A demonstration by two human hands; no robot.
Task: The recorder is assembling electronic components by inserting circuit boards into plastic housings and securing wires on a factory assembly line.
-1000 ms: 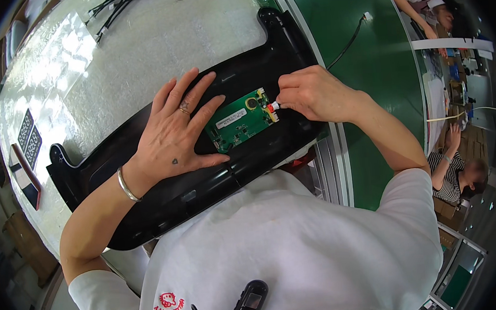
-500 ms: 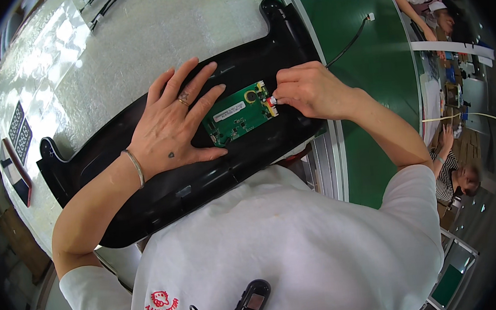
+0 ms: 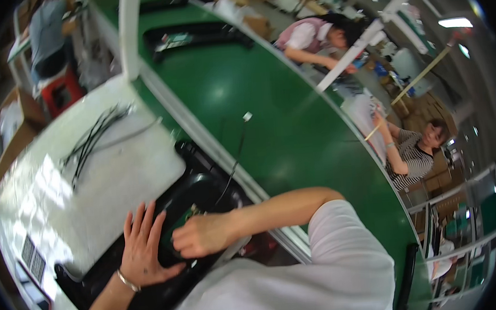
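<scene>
The green circuit board [image 3: 176, 223] in the black housing [image 3: 177, 199], toward 7 o'clock, is now largely covered by the right hand [image 3: 205, 235], earlier at its 3 o'clock edge, fingers curled, grip indiscernible, while the left hand [image 3: 144, 252], at 9 o'clock from the right, rests fingers spread on the housing.

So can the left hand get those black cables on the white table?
Probably yes, with a stretch: nothing seems to block the way from the left hand across the white table to the black cables.
</scene>
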